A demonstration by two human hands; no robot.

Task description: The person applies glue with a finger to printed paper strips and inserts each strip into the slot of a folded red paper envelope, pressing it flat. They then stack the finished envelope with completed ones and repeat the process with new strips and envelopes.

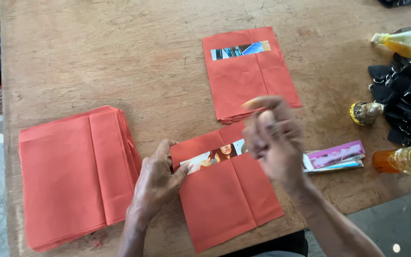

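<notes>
Head view, item one: red paper envelope (229, 190), flat on the wooden table (120, 62) at its near edge, directly before the person. It is made of folded orange-red sheet, with a vertical seam down the middle where the right panel overlaps the left, and a top flap folded down. Between flap and body a strip of printed magazine picture is exposed — a narrow band of mixed colours running across the width. The piece lies slightly rotated, its lower corners toward the table edge.

Left hand (157, 183): pressed onto the envelope's left edge, fingers bent, thumb laid across the picture strip; nothing is gripped, the paper is only held down.

Right hand (272, 138): raised above the envelope's upper right corner, blurred, fingers drawn loosely together; whether anything is pinched between them cannot be told.

Item two: stack of unfolded red sheets (72, 176), thick, at the left of the table, well apart from the right hand and just beside the left wrist.

Item three: pile of finished envelopes (248, 76), at the far centre, the top one showing the same seam and a printed strip near its upper edge.

Item four: bundle of cut paper strips (334, 157), pink on top, just right of the right hand.

Item five — two bottles of yellow liquid (405, 43), one lying at the far right, one nearer, with a heap of black pieces (410, 95) between them.
</notes>
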